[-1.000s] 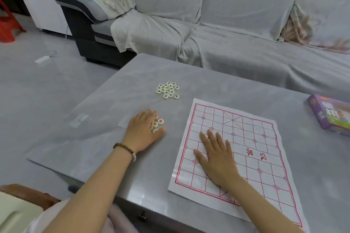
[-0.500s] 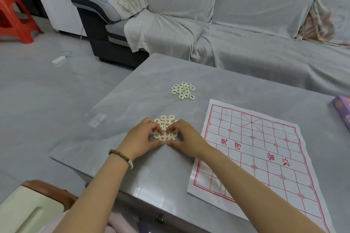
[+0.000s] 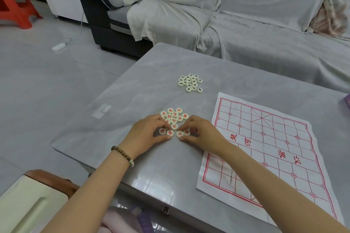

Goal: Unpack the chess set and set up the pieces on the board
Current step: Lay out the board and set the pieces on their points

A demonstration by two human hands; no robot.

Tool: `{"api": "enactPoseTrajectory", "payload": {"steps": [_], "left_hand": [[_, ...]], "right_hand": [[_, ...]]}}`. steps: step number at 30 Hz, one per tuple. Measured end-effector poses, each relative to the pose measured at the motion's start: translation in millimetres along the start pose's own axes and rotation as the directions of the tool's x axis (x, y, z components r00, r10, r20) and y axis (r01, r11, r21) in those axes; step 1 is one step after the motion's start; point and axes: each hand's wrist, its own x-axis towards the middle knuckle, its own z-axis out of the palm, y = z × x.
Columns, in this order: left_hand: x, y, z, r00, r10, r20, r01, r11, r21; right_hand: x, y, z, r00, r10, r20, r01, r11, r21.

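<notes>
On the counter [image 3: 132,91], the left hand [image 3: 149,134] and the right hand [image 3: 200,132] each curl their fingers [image 3: 155,119] around a few red xiangqi pieces [image 3: 175,114] at the near edge of the pile. Beside them the paper board [image 3: 265,147] lies unfolded but bare. The black xiangqi pieces [image 3: 190,82] wait farther away.

Both forearms bare, brown wooden-bead bracelet [image 3: 122,155] with pale beads on left wrist

A: Bright or dim?
B: Evenly bright, soft and diffuse. The table [image 3: 144,89] carries pale glare near its near edge; a faint shadow crosses the board [image 3: 284,138]. The far sofa [image 3: 265,24] bows at the edges.
</notes>
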Motion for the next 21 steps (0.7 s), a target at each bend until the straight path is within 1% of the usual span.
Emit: {"api": "enactPoseTrajectory", "payload": {"steps": [3, 6, 9, 11, 13, 14, 15, 17, 19, 21], "left_hand": [[-2.3, -1.3, 1.1, 1.000, -0.019, -0.006, 0.018, 0.998, -0.067], [-4.4, -2.1, 3.3, 0.998, -0.058, -0.021, 0.055, 0.990, -0.128], [-5.2, 3.6, 1.7, 0.994, -0.082, -0.068, 0.068, 0.979, -0.194], [-4.4, 13.4, 0.4, 0.986, -0.101, -0.133, 0.058, 0.954, -0.295], [-2.1, 34.1, 1.5, 0.976, -0.103, -0.194, 0.021, 0.923, -0.385], [-0.4, 49.2, 4.6, 0.976, -0.086, -0.201, -0.005, 0.910, -0.415], [1.7, 63.1, 7.7, 0.980, -0.059, -0.190, -0.027, 0.907, -0.421], [4.5, 95.9, 19.9, 0.994, 0.029, -0.109, -0.066, 0.934, -0.352], [9.4, 125.3, 36.1, 0.992, 0.121, -0.023, -0.123, 0.952, -0.280], [14.1, 149.5, 56.8, 0.983, 0.174, 0.058, -0.157, 0.961, -0.230]], "right_hand": [[1.3, 1.4, -2.2, 1.000, -0.002, 0.007, 0.002, 1.000, -0.001], [1.4, 2.9, -0.2, 1.000, -0.009, -0.026, 0.009, 1.000, -0.006], [-4.6, 0.0, -1.0, 0.998, -0.016, -0.058, 0.015, 1.000, -0.023], [-15.1, -2.3, -9.3, 0.992, 0.006, -0.128, -0.004, 1.000, 0.013], [-34.8, 0.5, -25.3, 0.968, 0.061, -0.244, -0.038, 0.995, 0.096], [-50.0, 4.4, -35.6, 0.950, 0.086, -0.302, -0.049, 0.991, 0.128], [-63.6, 9.3, -44.9, 0.932, 0.107, -0.345, -0.061, 0.988, 0.143], [-98.4, 22.6, -61.2, 0.908, 0.161, -0.387, -0.118, 0.984, 0.132], [-130.6, 35.6, -72.3, 0.893, 0.222, -0.393, -0.193, 0.975, 0.111], [-157.5, 47.2, -76.1, 0.880, 0.282, -0.383, -0.263, 0.959, 0.103]]}}
